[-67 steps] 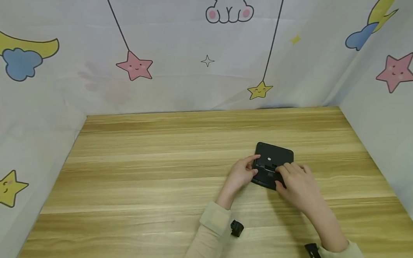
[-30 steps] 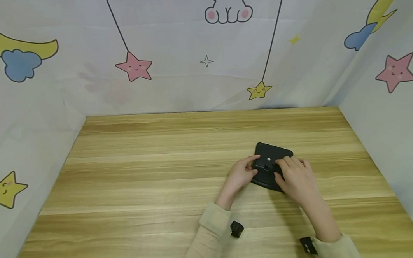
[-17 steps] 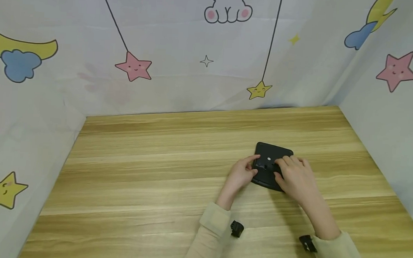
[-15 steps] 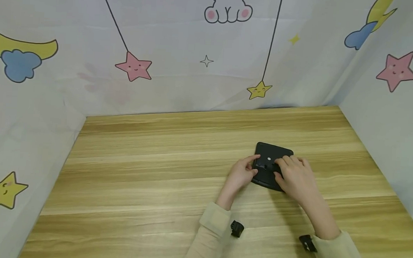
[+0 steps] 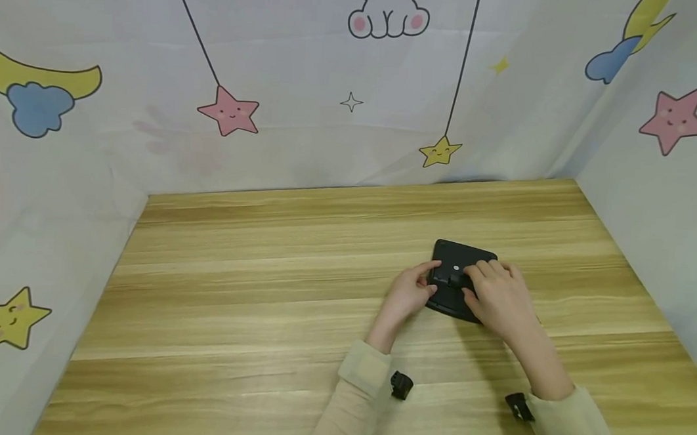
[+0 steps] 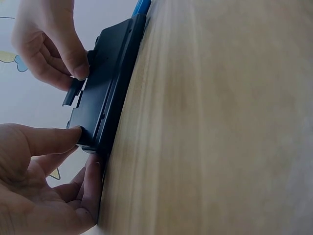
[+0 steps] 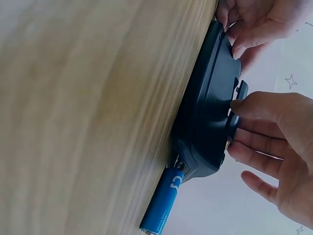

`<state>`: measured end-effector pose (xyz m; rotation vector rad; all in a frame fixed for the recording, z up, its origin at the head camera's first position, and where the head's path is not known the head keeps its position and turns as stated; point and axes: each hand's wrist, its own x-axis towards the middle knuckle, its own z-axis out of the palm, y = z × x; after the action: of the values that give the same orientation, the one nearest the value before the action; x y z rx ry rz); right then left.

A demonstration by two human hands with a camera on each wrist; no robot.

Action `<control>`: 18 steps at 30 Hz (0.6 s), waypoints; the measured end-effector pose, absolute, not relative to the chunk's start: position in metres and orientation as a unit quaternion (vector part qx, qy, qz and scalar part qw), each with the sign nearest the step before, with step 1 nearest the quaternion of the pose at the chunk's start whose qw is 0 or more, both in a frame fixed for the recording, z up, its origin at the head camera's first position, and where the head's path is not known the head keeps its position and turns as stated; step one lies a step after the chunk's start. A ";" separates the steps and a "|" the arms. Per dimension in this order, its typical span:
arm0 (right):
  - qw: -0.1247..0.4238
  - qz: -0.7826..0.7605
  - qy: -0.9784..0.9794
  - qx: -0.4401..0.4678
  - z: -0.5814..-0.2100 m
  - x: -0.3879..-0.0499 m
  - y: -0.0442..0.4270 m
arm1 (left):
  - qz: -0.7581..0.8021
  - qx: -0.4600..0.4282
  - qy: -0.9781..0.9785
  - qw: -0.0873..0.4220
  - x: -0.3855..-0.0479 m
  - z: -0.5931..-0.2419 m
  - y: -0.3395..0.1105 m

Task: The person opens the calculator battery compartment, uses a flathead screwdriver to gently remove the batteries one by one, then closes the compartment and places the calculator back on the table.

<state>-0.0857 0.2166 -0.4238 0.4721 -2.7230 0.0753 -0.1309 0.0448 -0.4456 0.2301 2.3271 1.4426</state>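
Observation:
A black calculator [image 5: 460, 251] lies face down on the wooden table, its back turned up. My left hand [image 5: 405, 294] grips its left edge, thumb on the back and fingers at the side and underneath. With thumb and fingers, my right hand [image 5: 502, 303] pinches a small black battery cover [image 6: 73, 92] at the battery compartment. In both wrist views the cover stands tilted, partly raised off the back, with a gap showing under it. The compartment's inside is hidden. A blue battery [image 7: 162, 201] lies on the table by the calculator's right end.
The wooden table [image 5: 250, 291] has a white cloth backdrop [image 5: 309, 64] with cartoon prints behind it and at both sides. Black wrist mounts [image 5: 401, 385] sit beside the sleeves.
Over the last two seconds my right hand has shifted slightly toward the back of the table with the cover, along the calculator. My left hand and the calculator have stayed in place.

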 end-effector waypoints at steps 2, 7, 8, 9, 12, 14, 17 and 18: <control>0.184 0.025 -0.968 0.167 -0.424 -0.086 0.217 | 0.516 0.082 0.830 0.196 -0.131 -0.446 0.045; 0.164 0.028 -0.973 0.159 -0.423 -0.087 0.217 | 0.515 0.083 0.830 0.197 -0.131 -0.447 0.045; 0.160 0.029 -0.974 0.157 -0.423 -0.087 0.217 | 0.514 0.083 0.830 0.198 -0.131 -0.447 0.045; 0.156 0.030 -0.975 0.156 -0.423 -0.087 0.217 | 0.514 0.084 0.831 0.198 -0.132 -0.447 0.045; 0.151 0.030 -0.976 0.154 -0.423 -0.088 0.217 | 0.512 0.084 0.831 0.200 -0.132 -0.447 0.045; 0.148 0.028 -0.976 0.154 -0.422 -0.088 0.216 | 0.511 0.083 0.832 0.199 -0.132 -0.447 0.046; 0.146 0.026 -0.977 0.154 -0.422 -0.088 0.216 | 0.512 0.083 0.832 0.198 -0.132 -0.447 0.046; 0.145 0.026 -0.977 0.154 -0.422 -0.088 0.216 | 0.512 0.083 0.832 0.198 -0.132 -0.447 0.046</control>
<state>-0.0883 0.2158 -0.4222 0.4449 -2.8149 0.0740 -0.1319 0.0457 -0.4471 0.2311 2.3273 1.4330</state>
